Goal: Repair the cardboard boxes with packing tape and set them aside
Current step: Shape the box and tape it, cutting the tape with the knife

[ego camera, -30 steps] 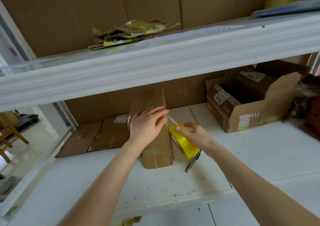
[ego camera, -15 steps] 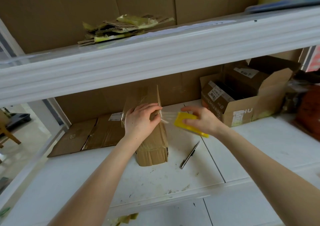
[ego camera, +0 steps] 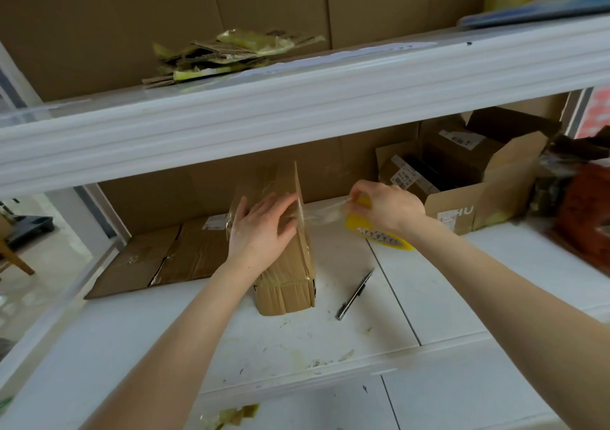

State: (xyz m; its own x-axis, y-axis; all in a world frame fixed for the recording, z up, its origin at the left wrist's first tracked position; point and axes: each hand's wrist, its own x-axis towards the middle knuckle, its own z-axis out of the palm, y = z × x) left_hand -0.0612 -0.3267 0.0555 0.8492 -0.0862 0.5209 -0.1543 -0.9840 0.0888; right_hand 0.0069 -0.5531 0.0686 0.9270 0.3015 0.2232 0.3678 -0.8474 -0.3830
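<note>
Since the earlier frame the yellow tape roll (ego camera: 392, 241) has been drawn further to the right of the cardboard box (ego camera: 287, 284), so that a longer clear tape strip (ego camera: 321, 213) is stretched between them. In the head view the box is seen standing on the white shelf (ego camera: 330, 340), narrow and tall, its brown sides glossy with tape already laid and its near end creased and banded. The left hand (ego camera: 264, 228) is laid flat on the box's upper side, fingers straight, pressing the tape end at the right edge. The roll is gripped by the right hand (ego camera: 386, 210), fingers curled over it. A pen (ego camera: 355, 294) is seen just right of the box, flattened cardboard (ego camera: 158, 258) to its left, and an open box (ego camera: 478, 205) further right.
</note>
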